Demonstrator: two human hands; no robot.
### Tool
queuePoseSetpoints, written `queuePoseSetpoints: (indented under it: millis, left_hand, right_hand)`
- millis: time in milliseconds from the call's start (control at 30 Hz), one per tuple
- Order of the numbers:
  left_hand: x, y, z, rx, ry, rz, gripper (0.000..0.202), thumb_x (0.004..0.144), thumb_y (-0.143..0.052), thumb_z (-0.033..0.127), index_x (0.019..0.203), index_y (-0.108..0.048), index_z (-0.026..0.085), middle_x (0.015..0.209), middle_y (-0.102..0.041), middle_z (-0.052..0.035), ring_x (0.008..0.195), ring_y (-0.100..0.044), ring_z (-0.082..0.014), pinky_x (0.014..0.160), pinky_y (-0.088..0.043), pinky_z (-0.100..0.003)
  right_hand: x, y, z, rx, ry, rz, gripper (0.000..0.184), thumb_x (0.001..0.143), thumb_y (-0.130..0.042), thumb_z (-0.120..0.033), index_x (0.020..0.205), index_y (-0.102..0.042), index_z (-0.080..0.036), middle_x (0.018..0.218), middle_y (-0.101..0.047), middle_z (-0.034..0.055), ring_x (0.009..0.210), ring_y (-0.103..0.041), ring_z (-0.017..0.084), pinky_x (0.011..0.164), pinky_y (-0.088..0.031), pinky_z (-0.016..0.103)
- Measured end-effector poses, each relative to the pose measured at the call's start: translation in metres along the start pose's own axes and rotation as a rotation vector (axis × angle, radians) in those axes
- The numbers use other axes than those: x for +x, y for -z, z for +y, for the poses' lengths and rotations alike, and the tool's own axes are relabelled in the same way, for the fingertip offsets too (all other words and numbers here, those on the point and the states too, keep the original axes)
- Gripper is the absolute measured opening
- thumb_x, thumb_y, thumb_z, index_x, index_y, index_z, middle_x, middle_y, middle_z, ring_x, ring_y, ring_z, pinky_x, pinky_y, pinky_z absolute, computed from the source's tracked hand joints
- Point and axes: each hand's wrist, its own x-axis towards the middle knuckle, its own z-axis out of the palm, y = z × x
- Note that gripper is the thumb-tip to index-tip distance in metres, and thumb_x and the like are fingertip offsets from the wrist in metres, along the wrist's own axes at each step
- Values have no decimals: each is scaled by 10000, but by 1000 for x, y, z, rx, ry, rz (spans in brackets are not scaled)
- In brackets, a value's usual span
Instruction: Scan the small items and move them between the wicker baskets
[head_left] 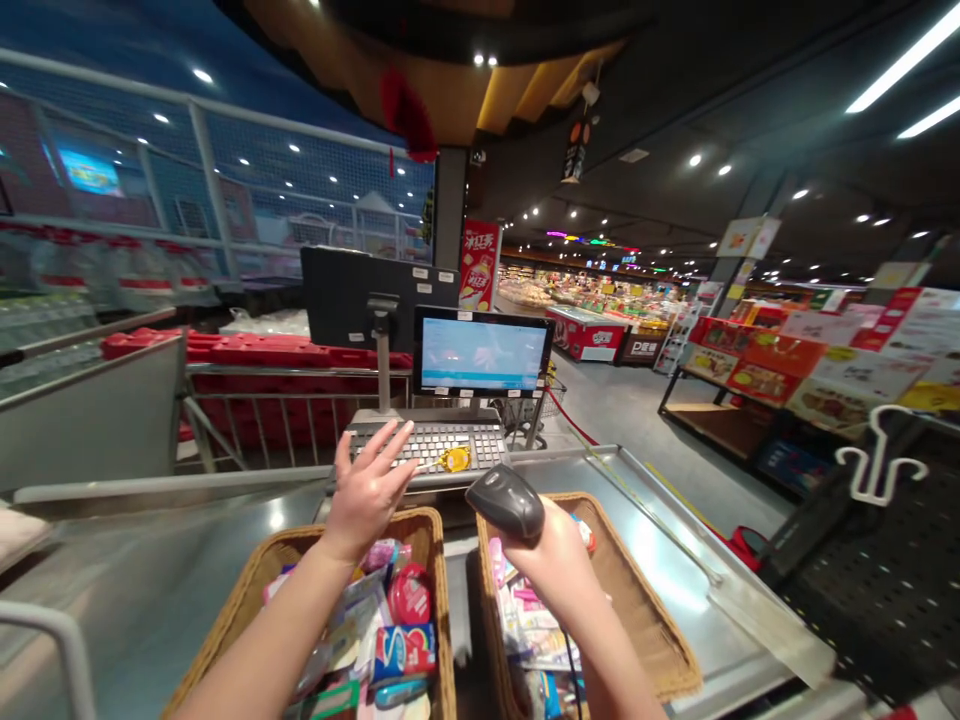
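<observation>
My left hand (371,490) is over the left part of a keyboard (427,440), fingers spread. Right by its thumb, a small yellow round item (454,459) with a pale, thin part lies across the keys; whether the thumb touches it I cannot tell. My right hand (559,545) is wrapped round a black barcode scanner (508,502), whose head points up and left, with its cable hanging below. Beneath my left forearm is a wicker basket (444,620) of small packaged goods. A second wicker basket (645,620), also holding small packages, is under my right forearm.
A lit monitor (484,350) stands behind the keyboard, with a dark display (341,300) seen from behind at its left. Metal counter (652,520) surfaces flank the baskets. A white hook (879,455) hangs on a dark perforated panel at right. Stacked boxes (780,360) stand beyond.
</observation>
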Motion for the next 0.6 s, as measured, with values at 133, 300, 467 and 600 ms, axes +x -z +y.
queuePoseSetpoints:
  millis: [133,300,467,600]
  left_hand:
    - [-5,5,-7,16,11,-2,222,941,-535,306,850,-736,283,1346,-616,-57,1296,-526,-262,1168,-119,-587]
    - [-9,11,-13,28,16,-14,225,940,-535,294,841,-736,279,1351,-612,-61,1294,-528,-266,1163,-125,-596]
    - [-13,16,-16,39,12,-30,206,937,-544,298,866,-737,278,1367,-598,-62,1300,-521,-269,1162,-125,-597]
    - [-17,19,-19,40,13,-29,207,933,-548,294,866,-744,276,1361,-603,-62,1287,-532,-272,1165,-132,-587]
  right_hand:
    - [2,-8,-8,0,23,-24,97,660,-582,-146,732,-632,-186,789,-702,48,760,-649,216,703,-488,283]
    - [0,-18,-11,-3,3,-34,80,653,-585,-153,711,-629,-186,742,-691,38,722,-642,210,677,-480,277]
    - [-6,-22,-13,6,28,-42,91,657,-559,-140,704,-625,-182,731,-684,39,688,-625,199,666,-473,277]
    - [-10,-23,-17,12,12,-34,100,651,-556,-135,699,-632,-179,724,-687,41,684,-630,200,670,-481,281]
